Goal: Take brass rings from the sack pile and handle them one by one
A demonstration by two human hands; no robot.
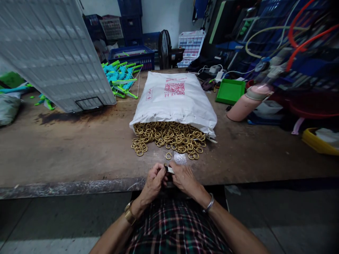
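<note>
In front of me, my left hand [156,177] and my right hand [184,178] meet at the table's near edge, both with closed fingers. A short, flat tool [170,170], whitish with a dark end, sticks out of my right hand toward the left fingertips; its exact kind is unclear. My left hand pinches what looks like a brass ring [165,164], mostly hidden by the fingers. Just beyond, one loose brass ring [168,156] lies by itself. A heap of brass rings [169,134] spills from the mouth of a white sack [174,102] with red print.
A grey-white ribbed plastic panel [58,53] stands tilted on the wooden table [66,148] at left, beside green and turquoise plastic pieces [123,79]. To the right are a green tray [231,90], a pink bottle [246,106] and a yellow container [319,141]. A black fan [164,49] stands behind.
</note>
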